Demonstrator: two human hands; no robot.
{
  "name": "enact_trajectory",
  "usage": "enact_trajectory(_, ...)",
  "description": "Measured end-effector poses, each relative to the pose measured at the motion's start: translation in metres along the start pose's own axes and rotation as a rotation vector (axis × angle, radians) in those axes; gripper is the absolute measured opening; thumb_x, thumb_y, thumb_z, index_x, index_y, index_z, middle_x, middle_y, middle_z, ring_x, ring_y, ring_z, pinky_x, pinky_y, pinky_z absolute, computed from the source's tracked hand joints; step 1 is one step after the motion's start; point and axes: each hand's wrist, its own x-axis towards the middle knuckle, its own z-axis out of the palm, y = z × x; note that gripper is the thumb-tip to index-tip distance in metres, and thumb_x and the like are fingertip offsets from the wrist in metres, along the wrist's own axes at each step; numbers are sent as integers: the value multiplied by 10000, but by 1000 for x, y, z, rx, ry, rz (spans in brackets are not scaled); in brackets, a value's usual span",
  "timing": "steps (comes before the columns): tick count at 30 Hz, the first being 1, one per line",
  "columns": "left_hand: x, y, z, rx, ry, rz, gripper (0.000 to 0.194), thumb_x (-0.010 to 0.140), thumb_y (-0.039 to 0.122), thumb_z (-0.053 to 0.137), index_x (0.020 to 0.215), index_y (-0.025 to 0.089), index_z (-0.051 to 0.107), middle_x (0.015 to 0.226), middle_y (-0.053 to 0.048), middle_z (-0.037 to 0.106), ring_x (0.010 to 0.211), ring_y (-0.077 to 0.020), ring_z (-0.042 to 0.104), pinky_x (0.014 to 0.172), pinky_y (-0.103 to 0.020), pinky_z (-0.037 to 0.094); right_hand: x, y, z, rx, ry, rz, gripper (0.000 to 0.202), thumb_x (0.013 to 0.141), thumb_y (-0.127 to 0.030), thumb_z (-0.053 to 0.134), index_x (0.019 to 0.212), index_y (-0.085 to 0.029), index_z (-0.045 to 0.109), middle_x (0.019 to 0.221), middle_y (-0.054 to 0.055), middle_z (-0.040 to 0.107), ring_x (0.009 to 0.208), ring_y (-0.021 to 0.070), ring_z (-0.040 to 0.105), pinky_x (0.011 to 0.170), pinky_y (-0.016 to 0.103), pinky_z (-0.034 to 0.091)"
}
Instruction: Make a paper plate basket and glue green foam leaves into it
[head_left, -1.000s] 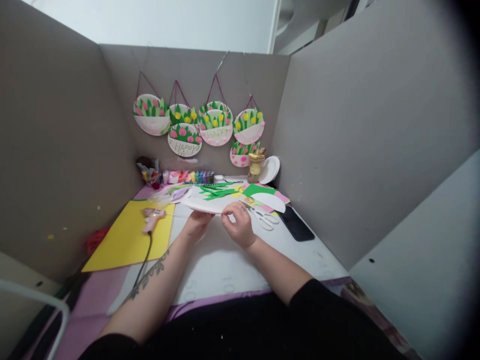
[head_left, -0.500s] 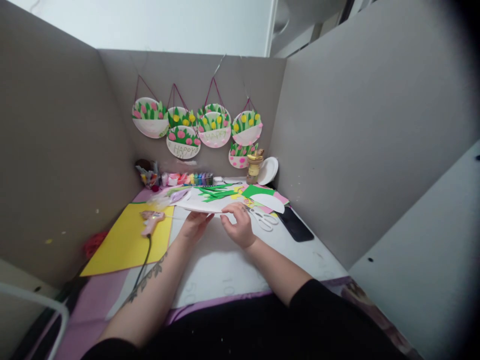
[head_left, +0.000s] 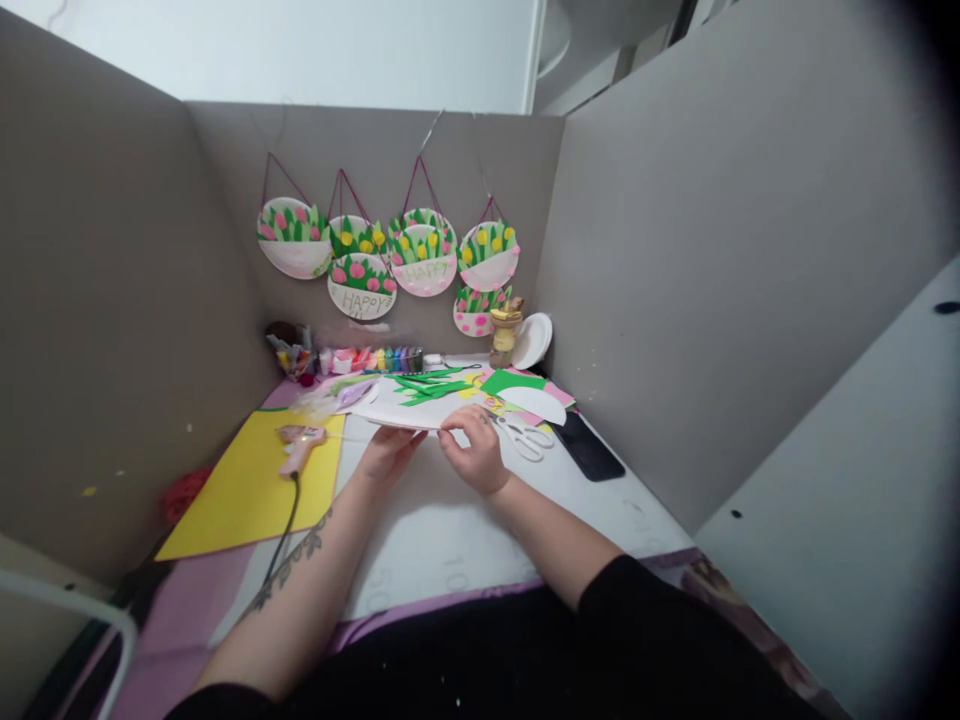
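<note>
A white paper plate (head_left: 397,415) is held up nearly edge-on above the table, at the middle of the view. My left hand (head_left: 390,452) grips it from below, with the fingers partly under the plate. At its right near edge, my right hand (head_left: 474,448) pinches the rim between thumb and fingers. Green paper leaves (head_left: 431,385) show just beyond the plate. White-handled scissors (head_left: 525,438) lie right of my right hand. To the left, a pink glue gun (head_left: 301,448) rests on yellow sheets (head_left: 225,500).
A black phone (head_left: 589,450) lies at the right. Green paper (head_left: 510,382) and a white half plate (head_left: 534,404) are behind the scissors. Paint pots (head_left: 375,360), a marker holder (head_left: 292,355) and a jar (head_left: 505,335) stand at the back. Decorated plates (head_left: 362,287) hang on the grey partition.
The view has shifted slightly. Both hands keep their hold on the plate, and my right fingertips have moved a little along its rim.
</note>
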Motion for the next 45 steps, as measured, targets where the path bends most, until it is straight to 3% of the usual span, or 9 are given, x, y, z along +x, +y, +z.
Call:
enact_trajectory(17,1,-2,-5,-77,-75,-16,350,617,319,811,920,230,660,992,-13,688,1086,-211,560,969,-388,391,-1,2,1,6,20,-36,97,812,-141,550,881,-208,564,809,45,625,815,187,579,764,379,477)
enact_trajectory(24,-1,0,-3,-128,-113,-31,411,690,344,763,1072,277,625,1121,8,663,1030,-176,585,957,-377,410,-1,1,0,-7,9,-33,76,820,-149,535,849,-212,567,780,40,626,799,186,582,757,377,480)
enact_trajectory(31,-2,-1,-3,-138,-133,-57,306,705,336,752,980,247,649,1106,4,670,989,-168,596,934,-372,432,2,-3,-2,-19,-4,-23,87,816,-144,517,797,-218,557,744,29,624,760,178,581,744,376,489)
enact_trajectory(38,-2,4,-2,-185,-123,-55,376,691,398,751,1025,269,637,1086,0,674,1003,-181,595,973,-399,399,0,0,-1,-11,24,-47,108,807,-147,558,894,-209,571,815,51,638,815,189,586,768,384,493)
enact_trajectory(45,-3,7,0,-222,-114,-75,373,672,402,765,992,252,645,1103,-10,666,1027,-189,586,980,-398,395,-1,2,-1,-14,12,-38,78,815,-151,543,853,-217,563,781,39,635,786,185,584,762,386,490)
